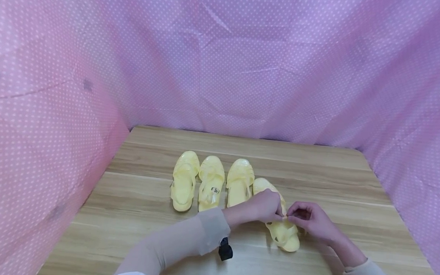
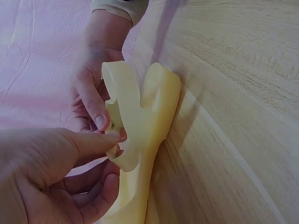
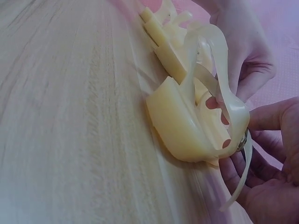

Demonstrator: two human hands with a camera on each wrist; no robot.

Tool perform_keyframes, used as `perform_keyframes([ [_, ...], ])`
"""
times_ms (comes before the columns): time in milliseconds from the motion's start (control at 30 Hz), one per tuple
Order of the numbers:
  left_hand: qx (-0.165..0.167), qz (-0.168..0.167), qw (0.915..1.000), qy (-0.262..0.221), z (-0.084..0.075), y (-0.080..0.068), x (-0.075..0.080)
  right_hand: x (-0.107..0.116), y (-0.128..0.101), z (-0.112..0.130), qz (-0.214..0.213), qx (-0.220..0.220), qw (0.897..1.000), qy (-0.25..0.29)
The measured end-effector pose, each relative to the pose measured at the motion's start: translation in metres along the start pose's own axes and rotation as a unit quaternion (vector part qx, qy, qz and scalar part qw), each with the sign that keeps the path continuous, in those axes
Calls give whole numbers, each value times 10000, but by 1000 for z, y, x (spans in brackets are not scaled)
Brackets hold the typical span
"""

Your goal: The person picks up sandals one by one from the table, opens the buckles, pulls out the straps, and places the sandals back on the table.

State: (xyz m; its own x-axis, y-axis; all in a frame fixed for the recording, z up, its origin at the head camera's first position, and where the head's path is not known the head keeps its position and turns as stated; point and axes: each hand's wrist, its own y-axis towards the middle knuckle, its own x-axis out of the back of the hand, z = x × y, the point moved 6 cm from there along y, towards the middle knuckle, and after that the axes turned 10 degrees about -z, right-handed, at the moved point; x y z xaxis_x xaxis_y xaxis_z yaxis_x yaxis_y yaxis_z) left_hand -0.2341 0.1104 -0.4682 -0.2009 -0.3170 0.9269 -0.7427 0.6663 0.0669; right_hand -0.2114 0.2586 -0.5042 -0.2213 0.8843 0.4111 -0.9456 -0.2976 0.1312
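Observation:
A pale yellow jelly sandal (image 1: 286,236) lies at a slant on the wooden table, toe pointing away and to the left. My left hand (image 1: 265,205) reaches over it and pinches its strap between thumb and fingers. From the right, my right hand (image 1: 314,220) pinches the same sandal's strap, fingertips close to the left ones. In the right wrist view a small metal buckle (image 3: 243,140) shows at the right fingertips, and a thin strap end (image 3: 237,189) hangs below it. The heel strap (image 2: 124,88) stands up in a loop in the left wrist view.
To the left, three more yellow sandals stand in a row: the leftmost sandal (image 1: 183,188), the second sandal (image 1: 211,171) and the third sandal (image 1: 240,177), partly behind my left hand. Pink dotted cloth (image 1: 247,71) hangs around the wooden table (image 1: 133,233).

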Motion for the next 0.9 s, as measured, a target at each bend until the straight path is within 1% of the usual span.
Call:
perform_keyframes([
  [100,80,-20,9999,74,-1,0,1,1,0,-1,-8,32,10000,-18],
  [267,211,-297,9993,-38,-3,2,2,3,-1,-4,-76,40,10000,18],
  [333,202,-384,9990,-64,-4,1,1,4,-1,-5,-76,18,9999,66],
  [567,147,-393,9991,104,-2,-1,0,6,-3,-3,-100,34,9999,111],
  [667,115,-506,9985,192,-4,0,2,7,-4,-2,-106,94,9998,101],
  [767,57,-591,9977,315,-7,2,2,8,-4,-2,-126,50,9998,154],
  [900,102,-516,9976,442,-10,4,0,8,-4,-5,-106,-33,9998,186],
])
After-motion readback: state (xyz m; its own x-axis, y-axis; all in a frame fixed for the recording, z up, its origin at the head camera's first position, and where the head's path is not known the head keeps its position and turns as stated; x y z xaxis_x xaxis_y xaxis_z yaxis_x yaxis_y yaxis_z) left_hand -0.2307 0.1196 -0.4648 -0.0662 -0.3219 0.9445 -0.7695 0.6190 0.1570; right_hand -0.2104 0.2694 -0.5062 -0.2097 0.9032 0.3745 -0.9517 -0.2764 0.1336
